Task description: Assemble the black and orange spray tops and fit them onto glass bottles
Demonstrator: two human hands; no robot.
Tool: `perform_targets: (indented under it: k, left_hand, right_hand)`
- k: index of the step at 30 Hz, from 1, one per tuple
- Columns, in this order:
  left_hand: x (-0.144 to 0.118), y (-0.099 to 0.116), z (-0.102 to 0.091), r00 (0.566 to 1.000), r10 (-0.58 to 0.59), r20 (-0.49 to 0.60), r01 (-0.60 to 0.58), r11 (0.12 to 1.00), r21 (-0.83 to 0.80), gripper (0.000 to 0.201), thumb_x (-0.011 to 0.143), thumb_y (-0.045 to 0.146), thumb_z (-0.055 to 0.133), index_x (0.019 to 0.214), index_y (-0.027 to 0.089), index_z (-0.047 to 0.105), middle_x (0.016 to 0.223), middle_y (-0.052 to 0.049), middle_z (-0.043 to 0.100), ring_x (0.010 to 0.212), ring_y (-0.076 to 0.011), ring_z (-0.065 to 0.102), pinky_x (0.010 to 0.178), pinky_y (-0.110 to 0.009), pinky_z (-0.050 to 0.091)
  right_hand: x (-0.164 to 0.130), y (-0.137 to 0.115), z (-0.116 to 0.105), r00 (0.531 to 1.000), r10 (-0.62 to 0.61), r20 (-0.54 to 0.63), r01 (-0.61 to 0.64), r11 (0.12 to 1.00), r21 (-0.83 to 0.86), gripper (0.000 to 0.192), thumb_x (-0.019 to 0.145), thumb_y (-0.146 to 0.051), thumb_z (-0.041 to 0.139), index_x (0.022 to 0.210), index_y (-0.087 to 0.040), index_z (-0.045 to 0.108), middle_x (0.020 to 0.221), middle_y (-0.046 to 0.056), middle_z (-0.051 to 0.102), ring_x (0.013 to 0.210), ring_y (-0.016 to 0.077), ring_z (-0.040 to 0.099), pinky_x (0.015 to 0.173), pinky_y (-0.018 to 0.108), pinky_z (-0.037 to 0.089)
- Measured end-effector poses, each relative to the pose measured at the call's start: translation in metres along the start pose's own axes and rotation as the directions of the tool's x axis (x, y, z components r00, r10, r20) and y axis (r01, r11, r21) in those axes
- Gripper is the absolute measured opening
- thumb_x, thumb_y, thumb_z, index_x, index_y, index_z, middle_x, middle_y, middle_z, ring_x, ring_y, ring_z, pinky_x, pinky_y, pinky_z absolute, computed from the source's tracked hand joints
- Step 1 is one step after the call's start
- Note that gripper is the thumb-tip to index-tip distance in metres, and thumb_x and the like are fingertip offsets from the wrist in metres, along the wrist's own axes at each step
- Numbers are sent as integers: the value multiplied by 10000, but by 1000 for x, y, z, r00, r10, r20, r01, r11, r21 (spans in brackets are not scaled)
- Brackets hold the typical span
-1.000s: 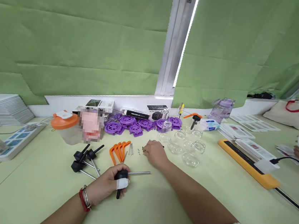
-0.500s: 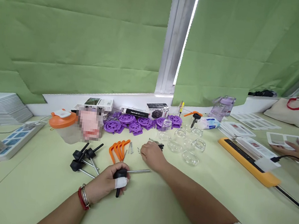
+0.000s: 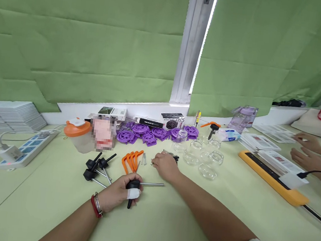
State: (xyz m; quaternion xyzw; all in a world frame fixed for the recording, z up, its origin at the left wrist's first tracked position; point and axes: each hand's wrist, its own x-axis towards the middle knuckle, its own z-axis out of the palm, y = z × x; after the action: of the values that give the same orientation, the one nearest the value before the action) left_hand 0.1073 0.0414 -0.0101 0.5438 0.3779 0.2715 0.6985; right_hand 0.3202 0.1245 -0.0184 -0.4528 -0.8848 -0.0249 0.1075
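My left hand (image 3: 125,192), its thumb wrapped in white tape, is closed around a black plastic part with a long metal rod (image 3: 153,184) pointing right. My right hand (image 3: 167,165) is on the table with its fingers bent down together over tiny metal pieces; what its fingertips pinch is too small to make out. Springs (image 3: 171,152) and dark pieces lie partly hidden behind it. Left of it are several metal screws (image 3: 144,158) and orange crank handles (image 3: 131,160). Several similar black parts with rods (image 3: 92,170) lie beyond my left wrist.
Clear glass jars (image 3: 208,171) stand to the right, purple openwork pieces (image 3: 149,138) at the back. An orange-lidded cup (image 3: 76,130) and a white power strip (image 3: 28,148) are left. Beyond a yellow-orange power strip (image 3: 272,179), another person's hands (image 3: 304,156) touch white cards.
My right fingertips have closed in over the small metal pieces. The view has shifted slightly left. My left hand keeps the black part; the other person's hands have let go of a white frame.
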Motion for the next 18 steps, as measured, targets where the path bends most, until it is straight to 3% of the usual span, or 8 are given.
perform_targets:
  k: [14, 16, 18]
  left_hand:
    - [1, -2, -1, 1000, 21, 12, -21, 999, -33, 346, 694, 276, 699, 954, 182, 491, 901, -37, 587, 622, -122, 583, 537, -269, 487]
    - [1, -3, 0, 999, 48, 0, -47, 998, -41, 331, 722, 304, 675, 961, 177, 485, 889, -45, 597, 618, -130, 592, 528, -269, 488]
    - [1, -4, 0, 998, 66, -13, -67, 997, -46, 321, 750, 323, 646, 973, 170, 475, 843, -48, 609, 613, -140, 602, 521, -270, 487]
  right_hand:
    - [-5, -11, -12, 1000, 0, 5, 0, 999, -33, 193, 814, -168, 479, 780, -138, 667, 840, 105, 663, 818, 206, 555, 745, 312, 369]
    - [-9, -10, -19, 997, 63, -40, -60, 996, 69, 185, 817, -180, 468, 794, -150, 649, 838, 88, 665, 785, 186, 566, 720, 298, 385]
    - [-16, -7, -28, 978, 196, -72, -158, 921, 357, 159, 810, -213, 471, 798, -164, 622, 781, 53, 661, 679, 149, 569, 641, 267, 402]
